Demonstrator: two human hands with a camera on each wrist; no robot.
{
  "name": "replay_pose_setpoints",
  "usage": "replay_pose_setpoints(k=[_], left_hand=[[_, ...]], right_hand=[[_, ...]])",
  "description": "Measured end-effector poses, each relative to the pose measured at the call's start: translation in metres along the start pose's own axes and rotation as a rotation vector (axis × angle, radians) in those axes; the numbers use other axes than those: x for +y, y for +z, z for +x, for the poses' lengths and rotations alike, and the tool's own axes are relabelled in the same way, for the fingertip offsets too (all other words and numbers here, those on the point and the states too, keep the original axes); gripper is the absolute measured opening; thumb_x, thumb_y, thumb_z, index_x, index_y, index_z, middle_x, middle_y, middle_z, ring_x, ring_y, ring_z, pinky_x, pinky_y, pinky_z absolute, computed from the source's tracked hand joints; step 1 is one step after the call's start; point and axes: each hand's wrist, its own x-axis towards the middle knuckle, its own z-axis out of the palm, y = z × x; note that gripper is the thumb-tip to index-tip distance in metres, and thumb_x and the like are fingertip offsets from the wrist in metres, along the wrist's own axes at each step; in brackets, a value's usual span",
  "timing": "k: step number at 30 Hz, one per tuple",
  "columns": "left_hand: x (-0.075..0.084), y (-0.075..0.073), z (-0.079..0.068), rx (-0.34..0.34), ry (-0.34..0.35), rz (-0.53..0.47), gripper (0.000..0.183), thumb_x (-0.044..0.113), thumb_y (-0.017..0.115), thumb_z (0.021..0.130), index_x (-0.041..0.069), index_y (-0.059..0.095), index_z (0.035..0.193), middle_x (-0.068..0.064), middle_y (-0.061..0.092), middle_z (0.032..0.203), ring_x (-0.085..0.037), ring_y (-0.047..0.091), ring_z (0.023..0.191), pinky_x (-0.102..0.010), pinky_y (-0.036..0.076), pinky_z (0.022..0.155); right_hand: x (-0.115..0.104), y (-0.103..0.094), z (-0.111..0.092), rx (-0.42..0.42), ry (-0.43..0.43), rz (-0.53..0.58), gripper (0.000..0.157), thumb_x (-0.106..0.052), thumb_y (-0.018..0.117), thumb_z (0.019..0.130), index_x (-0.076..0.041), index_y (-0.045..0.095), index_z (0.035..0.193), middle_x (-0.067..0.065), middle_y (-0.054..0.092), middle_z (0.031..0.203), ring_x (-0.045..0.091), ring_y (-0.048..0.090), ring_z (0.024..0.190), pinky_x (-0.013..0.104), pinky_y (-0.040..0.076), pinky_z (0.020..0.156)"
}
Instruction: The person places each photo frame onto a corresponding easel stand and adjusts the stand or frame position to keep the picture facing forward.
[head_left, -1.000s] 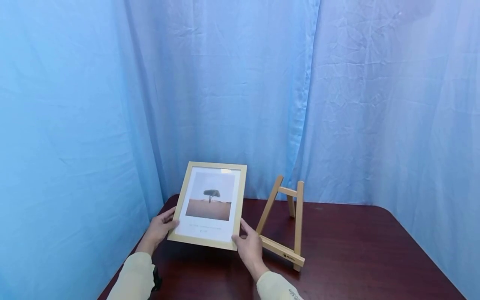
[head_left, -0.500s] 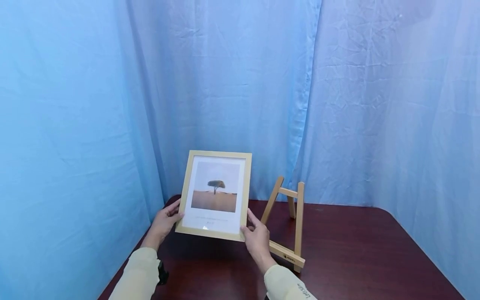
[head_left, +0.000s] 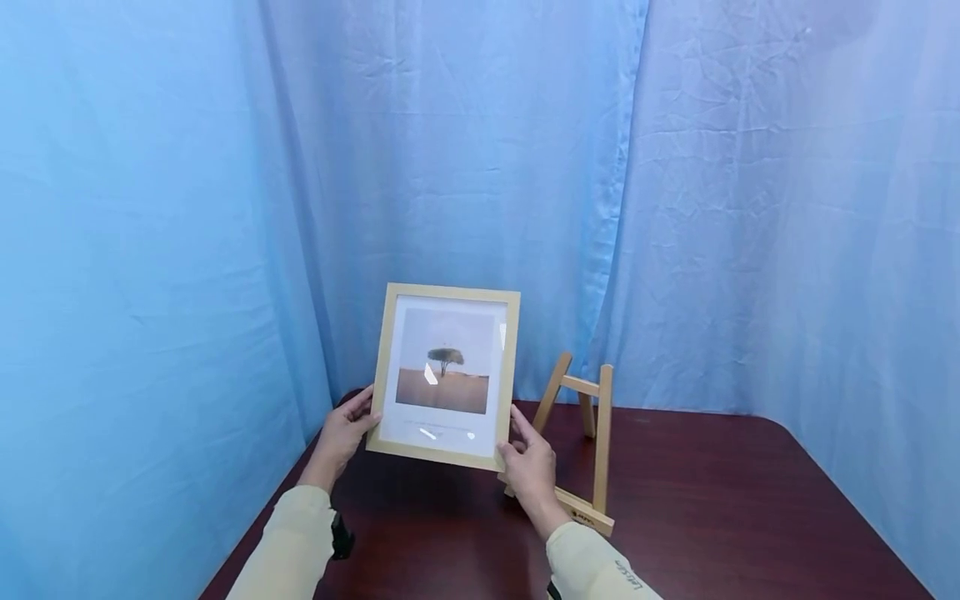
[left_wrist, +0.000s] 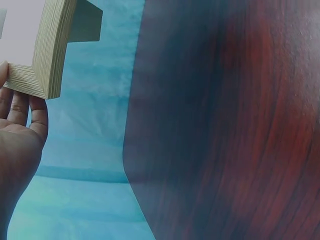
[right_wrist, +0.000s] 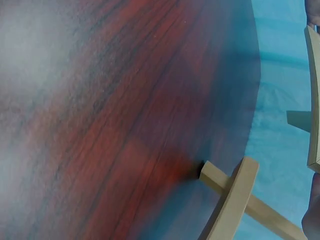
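Observation:
Both hands hold up a light wood picture frame (head_left: 450,457) with a tree print behind its glass, raised above the table. The left hand (head_left: 344,435) grips its lower left edge, thumb on the front. At the lower right edge, the right hand (head_left: 531,468) pinches it the same way. In the left wrist view, the left hand (left_wrist: 22,125) has its fingers behind a corner of the picture frame (left_wrist: 47,60), and a grey flap juts from the back. A small wooden easel (head_left: 604,433) stands just right of the frame, its lower left part hidden by the right hand.
The dark red wooden table (head_left: 705,500) has rounded far corners. Light blue curtains (head_left: 465,167) hang close behind it and along both sides. In the right wrist view, the easel's ledge (right_wrist: 235,200) and a leg end show near the right hand.
Both hands have lifted the picture frame higher and moved it to the right, tipping it more upright. It is now nearer the easel, which stays in place.

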Motion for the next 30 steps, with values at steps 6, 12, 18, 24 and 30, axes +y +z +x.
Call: replay_pose_setpoints(k=[6,12,18,24,30], left_hand=[[0.006,0.006,0.001,-0.014,0.020,-0.029,0.054,-0.003,0.059,0.097,0.007,0.046,0.148,-0.024,0.053,0.140,-0.032,0.051,0.125,-0.026,0.049,0.092],[0.011,0.010,0.000,-0.013,0.037,-0.052,0.054,-0.005,0.060,0.095,0.005,0.048,0.147,-0.024,0.055,0.137,-0.032,0.053,0.123,-0.019,0.049,0.086],[0.011,0.016,0.001,-0.008,0.063,-0.097,0.054,-0.007,0.060,0.095,0.004,0.049,0.146,-0.027,0.056,0.135,-0.030,0.055,0.120,-0.015,0.048,0.082],[0.010,0.020,0.001,-0.002,0.096,-0.142,0.052,-0.009,0.061,0.093,0.001,0.051,0.143,-0.027,0.059,0.130,-0.012,0.061,0.104,-0.017,0.050,0.081],[0.013,0.025,0.001,0.003,0.107,-0.150,0.053,-0.010,0.062,0.092,0.001,0.052,0.142,-0.026,0.059,0.130,-0.011,0.061,0.103,-0.017,0.050,0.081]], right_hand=[[0.002,-0.008,0.005,0.022,-0.062,-0.053,0.064,0.007,0.068,0.086,-0.017,0.055,0.144,0.016,0.065,0.125,0.027,0.069,0.094,0.032,0.056,0.073],[0.000,-0.015,0.007,-0.013,-0.078,-0.061,0.069,0.008,0.067,0.088,-0.018,0.049,0.148,0.017,0.062,0.128,0.025,0.067,0.095,0.028,0.054,0.073],[-0.004,-0.022,0.006,-0.033,-0.122,-0.057,0.072,0.009,0.067,0.088,-0.020,0.046,0.150,0.016,0.062,0.128,0.027,0.068,0.098,0.031,0.056,0.076],[-0.006,-0.029,0.004,-0.039,-0.177,-0.048,0.072,0.010,0.067,0.087,-0.019,0.046,0.150,0.015,0.063,0.126,0.027,0.068,0.096,0.028,0.056,0.074],[-0.006,-0.035,0.003,-0.045,-0.202,-0.058,0.072,0.009,0.067,0.088,-0.021,0.046,0.150,0.015,0.061,0.132,0.027,0.068,0.097,0.027,0.056,0.072]])
